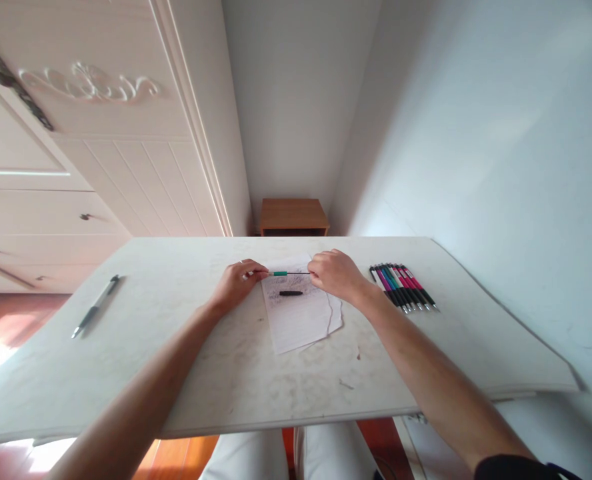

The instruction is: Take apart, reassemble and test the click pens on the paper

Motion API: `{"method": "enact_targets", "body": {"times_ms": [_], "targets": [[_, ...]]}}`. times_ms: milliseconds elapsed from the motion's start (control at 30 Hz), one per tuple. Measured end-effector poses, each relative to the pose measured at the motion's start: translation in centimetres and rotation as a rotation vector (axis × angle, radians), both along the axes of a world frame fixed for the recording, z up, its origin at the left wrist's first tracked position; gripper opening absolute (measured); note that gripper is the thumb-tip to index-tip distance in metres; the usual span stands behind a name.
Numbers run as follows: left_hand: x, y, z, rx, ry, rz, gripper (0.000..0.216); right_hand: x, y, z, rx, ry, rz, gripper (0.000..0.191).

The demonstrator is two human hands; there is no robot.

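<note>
Pinched in the fingers of my left hand (242, 277) is a green pen barrel (279, 273), lying level and pointing right. A thin dark refill (299, 273) runs from the barrel's right end to my right hand (337, 272), whose closed fingers grip its far end. Both hands are above a scribbled sheet of paper (296, 327). Just below the barrel, a short black pen grip piece (291, 293) rests on the paper. My fingers hide the barrel's left end and the refill's right end.
A row of several coloured pens (401, 287) lies right of my right hand. One white and grey pen (96, 307) is at the table's left. The white table (296, 393) meets a wall on the right; a cabinet (126, 120) stands behind at left.
</note>
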State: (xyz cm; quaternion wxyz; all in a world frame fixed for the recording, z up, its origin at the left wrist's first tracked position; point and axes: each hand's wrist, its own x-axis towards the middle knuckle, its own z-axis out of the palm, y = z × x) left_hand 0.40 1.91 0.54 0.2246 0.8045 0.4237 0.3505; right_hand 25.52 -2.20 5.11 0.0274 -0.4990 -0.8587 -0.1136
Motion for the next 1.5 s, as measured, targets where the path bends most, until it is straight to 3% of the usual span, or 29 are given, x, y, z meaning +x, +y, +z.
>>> {"method": "enact_targets", "body": {"times_ms": [300,933,1500], "targets": [[0.2,-0.2,0.1,-0.003,-0.012,0.009,0.026,-0.3,0.4,-1.0,0.049,0.087,0.099,0.014],[0.4,-0.2,0.1,-0.002,-0.014,-0.013,0.025,0.6,0.7,-0.8,0.009,0.324,0.209,0.014],[0.7,-0.8,0.4,0.007,0.0,-0.015,0.024,0.9,1.2,-1.5,-0.014,0.327,0.249,0.016]]}}
